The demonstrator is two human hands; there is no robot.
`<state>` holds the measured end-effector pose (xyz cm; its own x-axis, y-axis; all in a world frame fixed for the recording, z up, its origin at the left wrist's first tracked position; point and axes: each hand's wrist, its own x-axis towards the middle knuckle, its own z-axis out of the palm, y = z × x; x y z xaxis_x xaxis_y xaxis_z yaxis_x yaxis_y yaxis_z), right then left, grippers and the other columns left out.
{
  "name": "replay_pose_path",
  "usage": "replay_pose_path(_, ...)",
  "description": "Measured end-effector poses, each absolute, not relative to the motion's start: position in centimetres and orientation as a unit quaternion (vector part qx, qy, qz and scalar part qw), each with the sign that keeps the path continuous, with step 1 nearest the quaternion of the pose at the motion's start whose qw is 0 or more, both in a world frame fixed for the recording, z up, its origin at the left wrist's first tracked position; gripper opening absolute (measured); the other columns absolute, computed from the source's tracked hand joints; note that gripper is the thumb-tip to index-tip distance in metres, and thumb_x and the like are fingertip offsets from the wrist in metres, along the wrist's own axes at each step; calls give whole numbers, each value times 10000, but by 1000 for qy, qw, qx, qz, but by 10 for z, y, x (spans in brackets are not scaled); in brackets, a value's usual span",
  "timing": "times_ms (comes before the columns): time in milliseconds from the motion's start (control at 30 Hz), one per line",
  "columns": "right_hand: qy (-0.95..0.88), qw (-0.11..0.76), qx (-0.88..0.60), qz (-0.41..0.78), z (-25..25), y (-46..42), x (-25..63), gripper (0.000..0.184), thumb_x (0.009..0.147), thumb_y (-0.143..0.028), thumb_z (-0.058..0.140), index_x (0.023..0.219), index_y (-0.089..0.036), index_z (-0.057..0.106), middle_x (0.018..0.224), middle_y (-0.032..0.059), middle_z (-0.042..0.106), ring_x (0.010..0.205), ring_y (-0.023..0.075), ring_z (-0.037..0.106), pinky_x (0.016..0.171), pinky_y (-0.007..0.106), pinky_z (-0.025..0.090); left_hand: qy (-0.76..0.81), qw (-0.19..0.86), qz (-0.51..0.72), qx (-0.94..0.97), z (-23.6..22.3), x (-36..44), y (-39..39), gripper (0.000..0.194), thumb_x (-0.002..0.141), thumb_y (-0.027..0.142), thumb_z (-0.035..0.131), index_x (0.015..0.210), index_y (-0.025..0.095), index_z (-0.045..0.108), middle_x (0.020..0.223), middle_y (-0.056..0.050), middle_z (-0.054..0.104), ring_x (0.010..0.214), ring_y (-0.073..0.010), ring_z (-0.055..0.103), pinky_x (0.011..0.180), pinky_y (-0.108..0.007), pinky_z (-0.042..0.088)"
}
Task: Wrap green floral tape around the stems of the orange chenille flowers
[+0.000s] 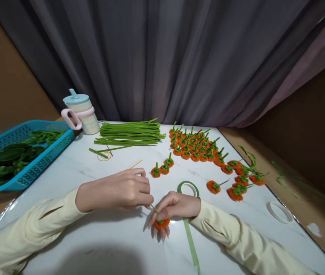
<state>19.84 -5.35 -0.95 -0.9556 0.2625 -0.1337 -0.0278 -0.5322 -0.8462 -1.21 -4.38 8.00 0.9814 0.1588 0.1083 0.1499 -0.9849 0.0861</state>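
An orange fuzzy pipe-cleaner flower (162,224) with a green centre is held by my right hand (176,208), thumb on top and fingers beneath it. A thin stem (153,208) rises from the flower toward my left hand (122,189), whose fingertips are pinched together at its upper end. Beside my right hand lies a roll of green tape (181,186), partly covered by the hand, with a loose strip of tape (190,244) running toward the near edge. Three small orange flowers (164,168) with short green stems stand beyond my hands.
Green pipe cleaners (130,133) lie bundled at the back, near a lidded cup (89,120). Many orange flowers (196,147) stand in rows at back right; several looser ones (235,193) lie nearer. A blue basket (21,179) holds green leaves. A white ring (279,212) sits far right.
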Motion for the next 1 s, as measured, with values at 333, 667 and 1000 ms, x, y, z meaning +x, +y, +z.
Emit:
replay_pose_path(333, -470, 85, -125, 870, -7, -54, 198, 319, 783, -308, 682, 918, -20, 704, 709, 110, 686, 552, 137, 657, 515, 209, 523, 101, -17, 66, 993, 67, -9, -47, 245, 900, 64, 419, 695, 152, 520, 632, -24, 574, 570, -146, 476, 635, -288, 352)
replay_pose_path(667, -467, 82, -133, 870, -12, -55, 198, 330, 767, -317, 697, 908, -18, 703, 719, 115, 689, 568, 138, 662, 555, 225, 539, 149, 52, 46, 986, 70, -13, -40, 225, 916, 274, 501, 713, 178, 475, 564, 0, 596, 488, -147, 484, 619, -276, 361)
replay_pose_path(1000, -474, 76, -132, 867, -10, -54, 198, 341, 773, -333, 691, 905, -18, 696, 739, 118, 689, 572, 135, 660, 562, 226, 535, 97, 15, 41, 994, 75, -10, -45, 255, 920, 109, 389, 691, 177, 478, 594, -5, 584, 522, -137, 473, 640, -284, 352)
